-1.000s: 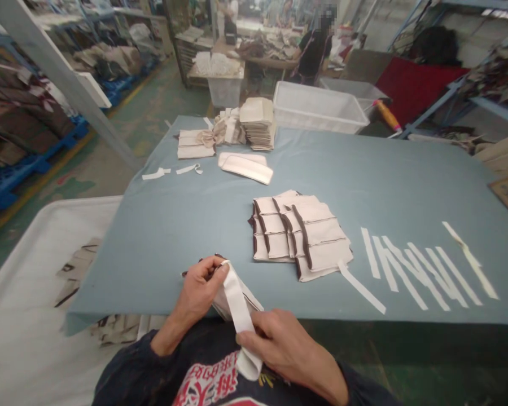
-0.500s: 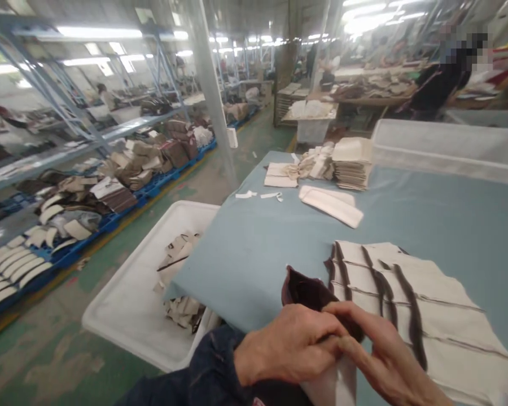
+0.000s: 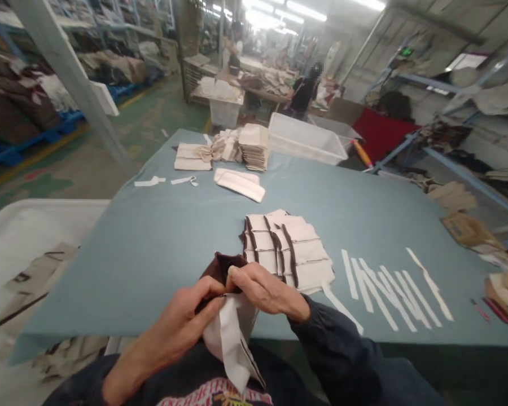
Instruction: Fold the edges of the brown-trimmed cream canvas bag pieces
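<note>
Close to my body, at the table's front edge, I hold a sewn fabric piece [image 3: 231, 332], dark brown inside and cream outside. A cream flap of it hangs down over my shirt. My left hand [image 3: 180, 318] is closed, thumb and fingers pinching the seam from the left. My right hand [image 3: 266, 287] grips the brown upper edge from the right, its thumb at the opening; some fingers are hidden. Just beyond my right hand, overlapping cream panels with dark brown edges [image 3: 307, 242] lie on the blue-green table [image 3: 173, 225].
White strips [image 3: 385, 293] lie to the right, near a tape roll [image 3: 506, 293]. Farther back are two pale pads [image 3: 239, 185] and a stack of cream pieces [image 3: 254, 146]. A white bin [image 3: 8, 217] with scraps stands left; a clear tub [image 3: 307, 138] sits at the back.
My view has swung right, bringing the white strips and tape roll into sight. My hands still hold the fabric piece, now pinching its seam with the cream flap hanging in view.
</note>
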Demonstrator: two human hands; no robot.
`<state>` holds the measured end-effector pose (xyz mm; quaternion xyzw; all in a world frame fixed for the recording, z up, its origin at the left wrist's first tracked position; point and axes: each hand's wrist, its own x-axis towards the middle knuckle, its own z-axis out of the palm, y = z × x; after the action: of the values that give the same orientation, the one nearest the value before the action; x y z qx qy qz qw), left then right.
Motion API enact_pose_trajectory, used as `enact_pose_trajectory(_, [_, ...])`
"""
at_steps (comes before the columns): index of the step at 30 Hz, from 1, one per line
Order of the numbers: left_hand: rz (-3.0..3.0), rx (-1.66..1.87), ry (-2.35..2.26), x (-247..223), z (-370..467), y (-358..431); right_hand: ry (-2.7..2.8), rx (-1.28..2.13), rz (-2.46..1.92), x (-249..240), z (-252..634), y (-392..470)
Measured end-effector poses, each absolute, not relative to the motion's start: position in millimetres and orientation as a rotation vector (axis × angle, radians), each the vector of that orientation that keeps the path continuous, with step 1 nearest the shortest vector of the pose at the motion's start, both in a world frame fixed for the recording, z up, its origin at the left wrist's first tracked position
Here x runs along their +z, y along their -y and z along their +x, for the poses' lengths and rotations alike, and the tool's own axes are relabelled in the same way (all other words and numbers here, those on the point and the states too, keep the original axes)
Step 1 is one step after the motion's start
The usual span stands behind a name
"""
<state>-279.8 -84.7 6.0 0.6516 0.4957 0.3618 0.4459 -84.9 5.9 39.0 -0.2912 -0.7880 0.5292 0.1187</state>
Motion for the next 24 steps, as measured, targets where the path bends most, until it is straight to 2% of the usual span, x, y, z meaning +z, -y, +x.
enact_pose_trajectory(9, [2.349, 0.984, -0.965, -7.3, -273.6, 73.3, 1.936, 1.846, -0.890, 27.4, -64.5, -1.8])
enact_pose_trajectory(18, [2.376, 1.079, -0.861, -21.1, -277.1, 57.6, 1.457, 2.273, -0.908, 6.1, -62.9, 8.2])
enact_pose_trajectory(21, [2.258, 1.111, -0.898, -14.6, -276.7, 61.5, 1.588, 2.181, -0.805, 13.2, -57.2, 4.7])
enact_pose_trajectory(24, [2.052, 1.038, -1.054, 0.0, -273.4, 65.4, 1.951, 1.810, -0.729, 25.1, -49.8, 2.5])
